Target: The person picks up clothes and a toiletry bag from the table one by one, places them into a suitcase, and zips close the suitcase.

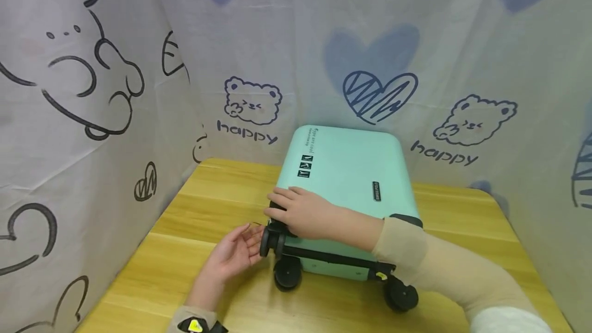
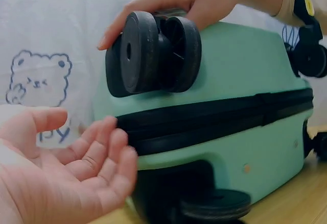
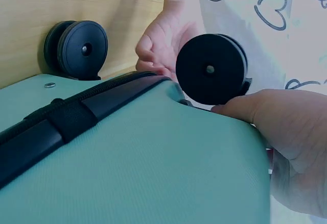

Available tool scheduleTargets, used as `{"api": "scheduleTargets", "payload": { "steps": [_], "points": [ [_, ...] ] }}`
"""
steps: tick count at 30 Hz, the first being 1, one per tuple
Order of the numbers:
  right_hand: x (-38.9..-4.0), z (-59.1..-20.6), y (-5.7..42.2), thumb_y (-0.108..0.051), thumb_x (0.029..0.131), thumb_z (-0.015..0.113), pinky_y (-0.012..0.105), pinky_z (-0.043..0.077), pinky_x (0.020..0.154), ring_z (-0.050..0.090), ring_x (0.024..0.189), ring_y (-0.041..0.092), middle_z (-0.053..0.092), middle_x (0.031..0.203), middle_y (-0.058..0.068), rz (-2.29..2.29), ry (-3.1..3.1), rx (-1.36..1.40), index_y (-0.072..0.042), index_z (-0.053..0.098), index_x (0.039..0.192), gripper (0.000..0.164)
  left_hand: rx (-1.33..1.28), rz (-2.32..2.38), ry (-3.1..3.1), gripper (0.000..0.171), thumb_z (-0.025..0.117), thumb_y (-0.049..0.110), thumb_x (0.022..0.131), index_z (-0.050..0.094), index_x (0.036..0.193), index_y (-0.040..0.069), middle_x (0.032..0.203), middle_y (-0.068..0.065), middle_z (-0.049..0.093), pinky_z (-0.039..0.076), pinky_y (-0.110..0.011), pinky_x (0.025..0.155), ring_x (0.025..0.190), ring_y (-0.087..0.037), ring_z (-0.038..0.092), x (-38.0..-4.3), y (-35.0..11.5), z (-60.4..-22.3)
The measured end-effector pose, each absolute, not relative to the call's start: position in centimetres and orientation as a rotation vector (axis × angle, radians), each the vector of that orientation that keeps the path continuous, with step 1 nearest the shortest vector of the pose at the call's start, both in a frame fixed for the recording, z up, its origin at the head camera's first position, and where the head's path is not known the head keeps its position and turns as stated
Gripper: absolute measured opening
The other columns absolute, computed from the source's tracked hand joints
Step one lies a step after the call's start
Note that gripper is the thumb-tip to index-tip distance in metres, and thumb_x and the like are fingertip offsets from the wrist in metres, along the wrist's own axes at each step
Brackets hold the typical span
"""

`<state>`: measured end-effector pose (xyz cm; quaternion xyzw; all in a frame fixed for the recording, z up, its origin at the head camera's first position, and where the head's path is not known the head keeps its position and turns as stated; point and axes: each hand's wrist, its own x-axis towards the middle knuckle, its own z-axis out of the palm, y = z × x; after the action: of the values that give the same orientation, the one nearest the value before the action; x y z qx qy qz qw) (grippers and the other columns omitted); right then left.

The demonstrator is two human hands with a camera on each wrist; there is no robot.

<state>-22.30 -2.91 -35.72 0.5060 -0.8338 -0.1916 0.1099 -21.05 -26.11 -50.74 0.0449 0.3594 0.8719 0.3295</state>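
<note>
A mint-green suitcase (image 1: 347,168) lies on its broad side, with its black wheels (image 1: 288,273) facing the near edge of the table. My right hand (image 1: 305,213) grips its near left corner, the fingers laid over the edge and the thumb beside the upper corner wheel (image 3: 210,69). Left of that corner is my left hand (image 1: 236,252), palm turned up and fingers slightly bent. In the left wrist view its fingertips (image 2: 110,124) are right at the end of the dark zipper band (image 2: 219,114); nothing lies in the palm.
The suitcase rests on a yellow wood-grain table (image 1: 208,194). Behind and to both sides hang pale cloth sheets (image 1: 277,40) printed with hearts, bears and the word "happy". The far end of the suitcase is close to the back sheet.
</note>
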Motion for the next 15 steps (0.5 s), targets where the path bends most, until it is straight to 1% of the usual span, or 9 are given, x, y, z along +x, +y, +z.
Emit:
{"api": "scheduleTargets", "payload": {
  "steps": [3, 6, 8, 10, 12, 15],
  "points": [
    [-22.3, -35.3, -2.4, -0.035, 0.095, 0.061, 0.037, 0.04, 0.112, 0.038, 0.143, 0.023, 0.039, 0.155, 0.006, -0.545, -2.489, 1.489, -0.025, 0.041, 0.147, 0.057, 0.147, 2.212, 1.223, 0.041, 0.026, 0.036, 0.107, 0.062, 0.117, 0.017, 0.113, 0.003, 0.066, 0.049, -0.034, 0.093, 0.105, -0.015, 0.062, -20.7, -26.6, -50.2],
    [-22.3, -34.9, -1.8, -0.041, 0.093, 0.063, 0.039, 0.038, 0.114, 0.036, 0.145, 0.023, 0.037, 0.156, 0.005, -0.528, -2.515, 1.497, -0.025, 0.037, 0.15, 0.064, 0.153, 2.157, 1.456, 0.04, 0.032, 0.038, 0.106, 0.057, 0.126, 0.014, 0.115, 0.005, 0.065, 0.048, -0.036, 0.095, 0.107, -0.015, 0.06, -20.2, -27.0, -49.5],
    [-22.3, -34.5, -1.3, -0.044, 0.094, 0.061, 0.04, 0.037, 0.115, 0.035, 0.145, 0.023, 0.035, 0.157, 0.005, -0.515, -2.531, 1.501, -0.026, 0.034, 0.151, 0.066, 0.154, 2.14, 1.561, 0.039, 0.035, 0.038, 0.106, 0.056, 0.128, 0.013, 0.114, 0.006, 0.065, 0.047, -0.038, 0.097, 0.108, -0.015, 0.059, -19.9, -27.2, -48.9],
    [-22.3, -34.1, -0.5, -0.046, 0.094, 0.059, 0.041, 0.036, 0.116, 0.034, 0.146, 0.024, 0.035, 0.157, 0.006, -0.483, -2.554, 1.499, -0.026, 0.034, 0.152, 0.066, 0.16, 2.132, 1.638, 0.036, 0.037, 0.037, 0.105, 0.056, 0.127, 0.015, 0.113, 0.007, 0.066, 0.046, -0.039, 0.098, 0.108, -0.015, 0.059, -19.7, -27.5, -48.2],
    [-22.2, -33.7, 0.4, -0.048, 0.095, 0.057, 0.042, 0.035, 0.116, 0.033, 0.146, 0.025, 0.035, 0.158, 0.007, -0.451, -2.578, 1.492, -0.025, 0.033, 0.152, 0.065, 0.172, 2.136, 1.691, 0.031, 0.038, 0.035, 0.105, 0.057, 0.123, 0.018, 0.112, 0.008, 0.066, 0.045, -0.04, 0.099, 0.109, -0.015, 0.059, -19.5, -27.8, -47.5],
    [-22.4, -33.2, 1.7, -0.049, 0.096, 0.055, 0.044, 0.035, 0.116, 0.034, 0.145, 0.027, 0.036, 0.157, 0.008, -0.39, -2.599, 1.476, -0.025, 0.035, 0.151, 0.064, 0.191, 2.149, 1.746, 0.026, 0.04, 0.032, 0.105, 0.057, 0.119, 0.019, 0.112, 0.007, 0.066, 0.046, -0.039, 0.099, 0.108, -0.015, 0.059, -19.2, -28.3, -46.3]
  ]
}}
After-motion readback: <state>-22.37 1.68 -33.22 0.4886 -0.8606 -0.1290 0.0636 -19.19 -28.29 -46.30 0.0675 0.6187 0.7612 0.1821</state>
